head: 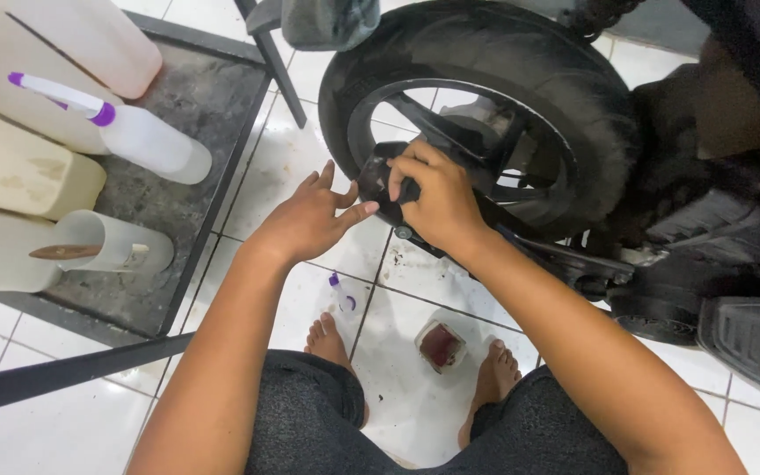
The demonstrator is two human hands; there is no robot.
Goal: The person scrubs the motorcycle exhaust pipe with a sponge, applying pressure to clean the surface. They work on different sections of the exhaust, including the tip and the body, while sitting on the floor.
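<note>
Squatting barefoot on the white tiled floor (415, 413), the person works at the lower rim of a motorcycle wheel (477, 105). The right hand (437, 198) is curled tight around a dark cloth or pad (378, 185), pressing it against the wheel's lower edge near the spokes; what the pad is made of cannot be told. The left hand (310, 215) holds nothing: its fingers are spread loosely and its fingertips rest just beside the pad, apparently steadying it. Between the feet sits a small open tub (441, 346) of dark reddish paste, and near the left foot lies a small purple-capped nozzle (341, 290). To the left, a dark metal shelf (195, 97) carries a spray bottle (125, 127) lying on its side, pale jugs (19, 167) and a clear cup (112, 244) with a stick in it. Risks, as judged: the tiles look wet and smeared, so bare feet could slip; the tub sits near the right foot and could be kicked over; fingers placed near the spokes could be pinched if the wheel turned; the bottle lying flat could roll off the shelf edge.
</note>
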